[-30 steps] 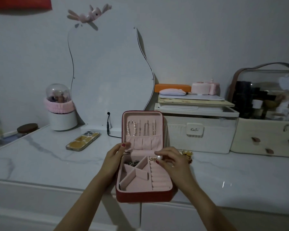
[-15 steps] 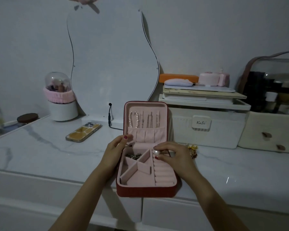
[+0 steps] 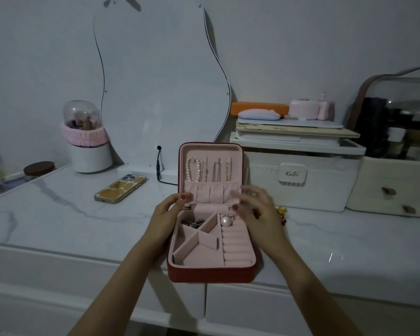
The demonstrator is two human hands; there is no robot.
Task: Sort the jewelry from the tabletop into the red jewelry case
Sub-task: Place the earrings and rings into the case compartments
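Note:
The red jewelry case [image 3: 211, 275] lies open at the table's front edge, its pink lid upright. A pearl bracelet [image 3: 193, 169] and thin chains hang in the lid. A pearl ring [image 3: 226, 221] sits at the top of the ring rolls, and dark chain jewelry [image 3: 193, 222] lies in the back left compartment. My left hand [image 3: 165, 214] grips the case's left side, thumb on the lid's lower corner. My right hand [image 3: 260, 212] hovers blurred over the case's right side, fingers loose, holding nothing. A gold piece [image 3: 282, 211] lies on the tabletop behind that hand.
A phone [image 3: 120, 187] lies face down to the left. A wavy mirror [image 3: 160, 81] with a cable [image 3: 158, 166] stands behind the case. A white storage box [image 3: 301, 185] and a cosmetics organiser [image 3: 395, 185] stand at the right, a white jar [image 3: 87, 158] at the left.
My right hand set the pearl ring on the ring rolls, let go and lifted away to the right. My left hand stayed on the case.

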